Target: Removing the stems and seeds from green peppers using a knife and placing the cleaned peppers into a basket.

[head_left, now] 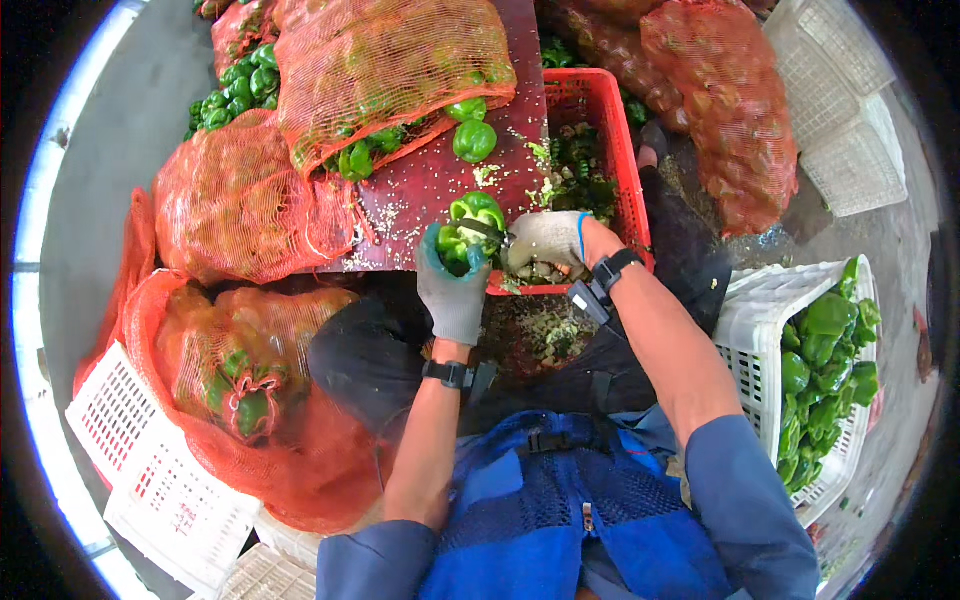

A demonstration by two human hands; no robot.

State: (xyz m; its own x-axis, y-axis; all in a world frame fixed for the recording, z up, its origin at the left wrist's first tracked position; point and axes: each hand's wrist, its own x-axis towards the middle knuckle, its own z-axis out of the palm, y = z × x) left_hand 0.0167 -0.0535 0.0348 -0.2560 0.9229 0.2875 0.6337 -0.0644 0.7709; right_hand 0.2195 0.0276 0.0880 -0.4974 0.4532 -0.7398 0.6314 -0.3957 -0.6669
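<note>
My left hand (452,298), in a grey-white glove with green fingertips, is closed around a green bell pepper (478,210) that is cut open, its pale inside showing. In my right hand (548,240), also gloved, I grip a knife (480,229); its dark blade lies in the opening of the pepper. Both hands are at the near edge of a dark red tabletop (400,225) strewn with pale seeds. Just beyond them sits a whole green pepper (474,141), beside the mouth of an orange mesh sack (395,70) with more peppers in it.
A red crate (632,170) with green scraps stands against the table's right side. At right a tilted white crate (752,325) holds green peppers (828,350). Full mesh sacks (725,110) lie far right, with others (240,195) at left. White crates (170,500) stand lower left.
</note>
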